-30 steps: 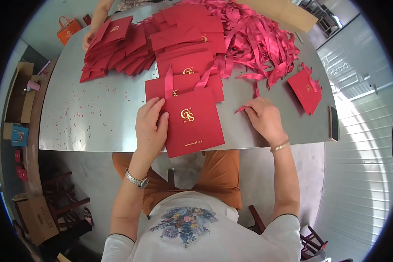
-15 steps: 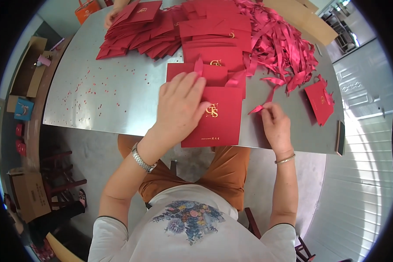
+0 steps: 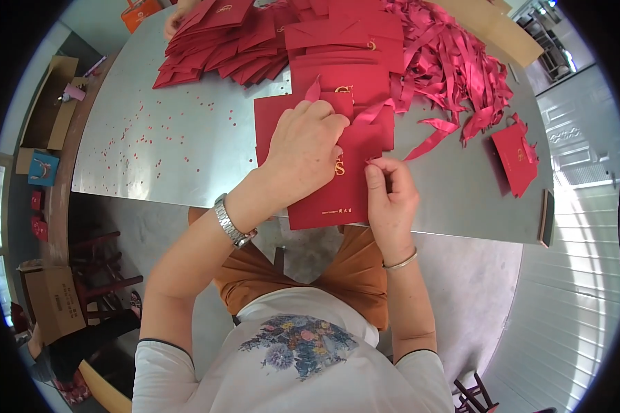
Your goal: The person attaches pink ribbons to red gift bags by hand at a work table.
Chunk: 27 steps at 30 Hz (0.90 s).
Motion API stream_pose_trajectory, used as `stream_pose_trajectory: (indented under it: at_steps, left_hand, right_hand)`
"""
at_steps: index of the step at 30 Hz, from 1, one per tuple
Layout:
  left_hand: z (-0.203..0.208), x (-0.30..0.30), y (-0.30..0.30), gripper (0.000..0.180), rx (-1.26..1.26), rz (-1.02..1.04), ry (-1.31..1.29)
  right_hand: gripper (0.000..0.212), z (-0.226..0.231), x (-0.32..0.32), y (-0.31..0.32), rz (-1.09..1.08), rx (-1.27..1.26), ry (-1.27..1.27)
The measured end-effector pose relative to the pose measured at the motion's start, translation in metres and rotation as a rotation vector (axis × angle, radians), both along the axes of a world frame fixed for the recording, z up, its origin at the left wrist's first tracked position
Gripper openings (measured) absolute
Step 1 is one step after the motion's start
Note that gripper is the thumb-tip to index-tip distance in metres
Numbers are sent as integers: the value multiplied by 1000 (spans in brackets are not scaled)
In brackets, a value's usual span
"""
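A flat red gift bag (image 3: 317, 206) with a gold emblem lies before me, its lower end jutting over the table's near edge. My left hand (image 3: 303, 141) bends over its upper part, fingers curled and closed, fingertips partly hidden. Behind that hand, a pink ribbon tail (image 3: 313, 91) sticks up. At the bag's right edge my right hand (image 3: 393, 189) pinches the end of a pink ribbon (image 3: 430, 138) between thumb and fingers. This ribbon runs back toward a big ribbon heap (image 3: 455, 76).
More red bags (image 3: 220, 48) are piled at the far left and stacked (image 3: 337, 72) ahead. A red bag with ribbon (image 3: 513, 162) lies at the right. Red paper dots litter the metal table (image 3: 207, 158). Another person's hand (image 3: 176, 24) shows at the far left.
My right hand has moved left with the ribbon end, up to the bag's edge. My left hand has shifted slightly right, its fingers curling more.
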<state>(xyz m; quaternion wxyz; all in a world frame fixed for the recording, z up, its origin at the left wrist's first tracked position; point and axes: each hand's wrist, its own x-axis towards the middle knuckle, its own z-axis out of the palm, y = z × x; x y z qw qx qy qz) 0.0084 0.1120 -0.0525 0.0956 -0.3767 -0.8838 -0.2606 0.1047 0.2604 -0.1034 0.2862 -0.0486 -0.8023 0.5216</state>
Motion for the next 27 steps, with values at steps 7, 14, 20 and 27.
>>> stream_pose_trajectory:
  at_steps: [7,14,20,27]
  left_hand:
    - [13,-8,-6,27,111,-38,-53]
    - [25,-10,-15,25,102,-77,-533]
    - [15,-19,-17,26,129,-107,-565]
    - [19,-21,-22,23,116,-85,-642]
  right_hand:
    - [8,5,-3,-11,-17,-81,112]
    - [19,14,-9,-19,-9,-71,142]
    - [28,6,-15,-13,-47,506,222]
    - [16,5,-18,-14,-5,607,253]
